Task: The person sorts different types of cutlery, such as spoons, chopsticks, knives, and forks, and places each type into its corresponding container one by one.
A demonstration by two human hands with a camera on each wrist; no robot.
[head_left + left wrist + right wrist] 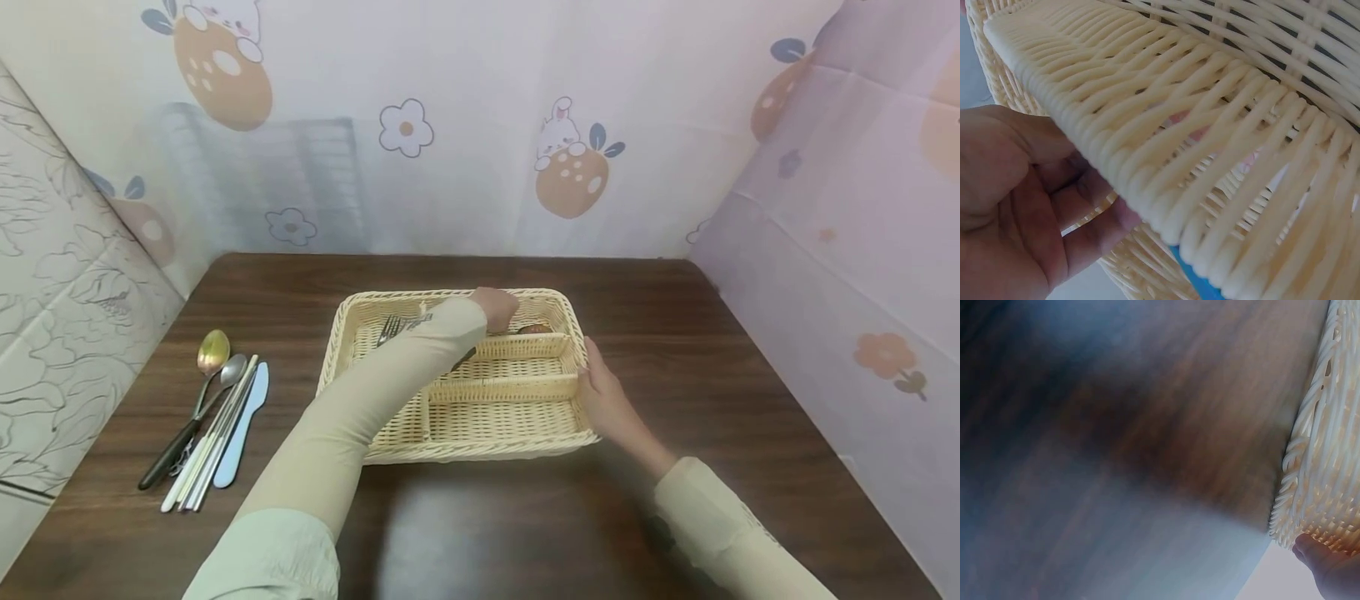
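Note:
A cream wicker basket [498, 389] with several compartments sits on the brown table. My left hand [495, 308] reaches down into its back compartment; the fingertips are hidden in the head view. In the left wrist view, the left hand's fingers [1094, 240] pass behind a woven wall, and whether they hold anything does not show. A small brown-orange item [534, 328] lies close to this hand. Under the left forearm, a fork [390, 327] and a dark handle [464, 358] peek out of the basket. My right hand [603, 400] grips the basket's right end, near the rim.
Left of the basket lie a gold-bowled spoon [213, 352], a silver spoon [233, 368], several chopsticks [213, 442] and a light blue knife [252, 417]. A blue piece [1196, 275] shows beneath the weave. Patterned curtains [465, 167] border the table [750, 400].

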